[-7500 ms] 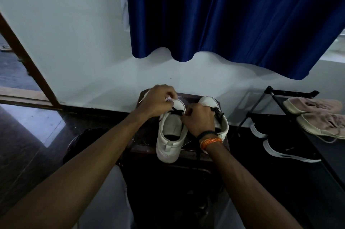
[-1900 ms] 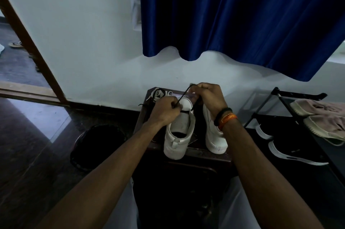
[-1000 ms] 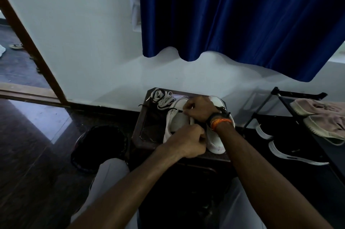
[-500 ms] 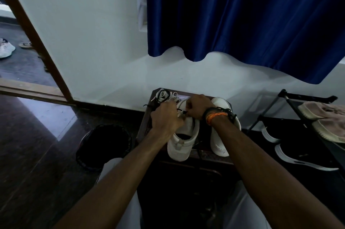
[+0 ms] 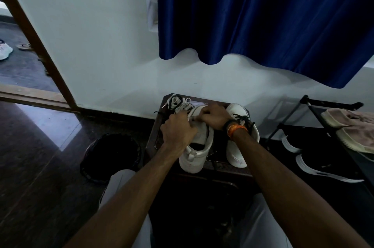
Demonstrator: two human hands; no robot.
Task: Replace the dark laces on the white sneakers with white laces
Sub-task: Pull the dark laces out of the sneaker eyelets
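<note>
Hands on the left white shoe

Fingers of our left hand (image 5: 179, 130) curl down on the top of the left sneaker (image 5: 197, 142), near its tongue. We cannot tell if they pinch a lace or only press on the shoe. Our right hand (image 5: 214, 116) reaches across and rests on the front part of the same shoe, with its fingers bent over it. What they hold is hidden. The two hands touch each other there.

We see the left sneaker with its heel toward us. Its lace holes are hidden under our hands. The right sneaker (image 5: 238, 146) stands just beside it and has a dark lace (image 5: 243, 119) tied on top. Both shoes sit on a small dark table (image 5: 154, 132) by the wall.

White laces (image 5: 181, 105) lie in a loose heap at the far left corner of the table, with some dark lace mixed in.

We wear a black band and an orange band (image 5: 235, 128) on the right wrist.

We cannot read any words or brand marks on the shoes.
</note>
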